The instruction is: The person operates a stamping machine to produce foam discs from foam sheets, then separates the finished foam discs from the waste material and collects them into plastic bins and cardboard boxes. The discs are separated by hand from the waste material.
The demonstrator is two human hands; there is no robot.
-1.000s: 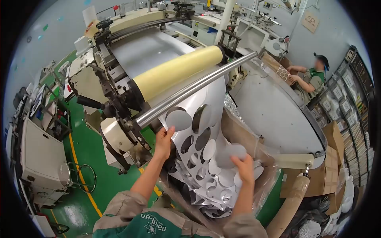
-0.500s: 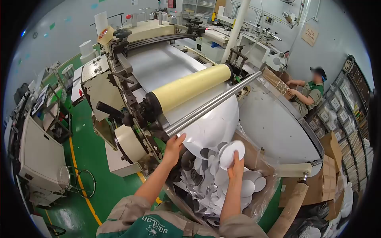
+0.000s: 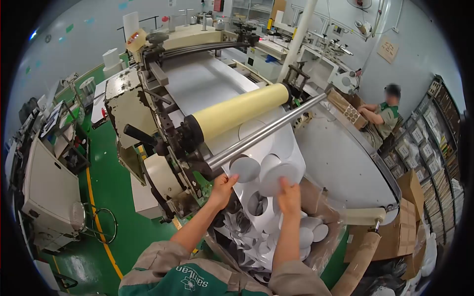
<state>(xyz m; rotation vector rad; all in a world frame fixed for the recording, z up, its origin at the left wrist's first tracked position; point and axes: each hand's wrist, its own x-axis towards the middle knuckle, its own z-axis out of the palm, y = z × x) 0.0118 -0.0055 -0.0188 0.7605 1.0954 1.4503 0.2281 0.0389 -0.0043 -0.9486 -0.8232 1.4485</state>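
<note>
My left hand (image 3: 222,192) pinches the edge of a grey round disc (image 3: 246,170) just below the metal bar (image 3: 266,132). My right hand (image 3: 289,198) grips pale round discs (image 3: 277,173), which overlap one another and are a little blurred. Both hands are in front of a silvery sheet (image 3: 292,154) that hangs down from the machine. Round holes (image 3: 257,203) show in the sheet, one of them between my hands. Under it, a plastic-lined box (image 3: 330,207) holds a heap of loose discs (image 3: 307,233).
A yellow roller (image 3: 240,111) lies across the machine behind the bar. To the right are a grey panel (image 3: 340,153), a cardboard tube (image 3: 356,264) and cardboard boxes (image 3: 407,222). A seated person (image 3: 385,118) handles a carton further back. A stool (image 3: 98,224) stands on the green floor.
The sheet has come further down, with open holes now showing. My left hand has moved up and right and taken hold of a disc. The right hand has shifted its discs slightly left.
</note>
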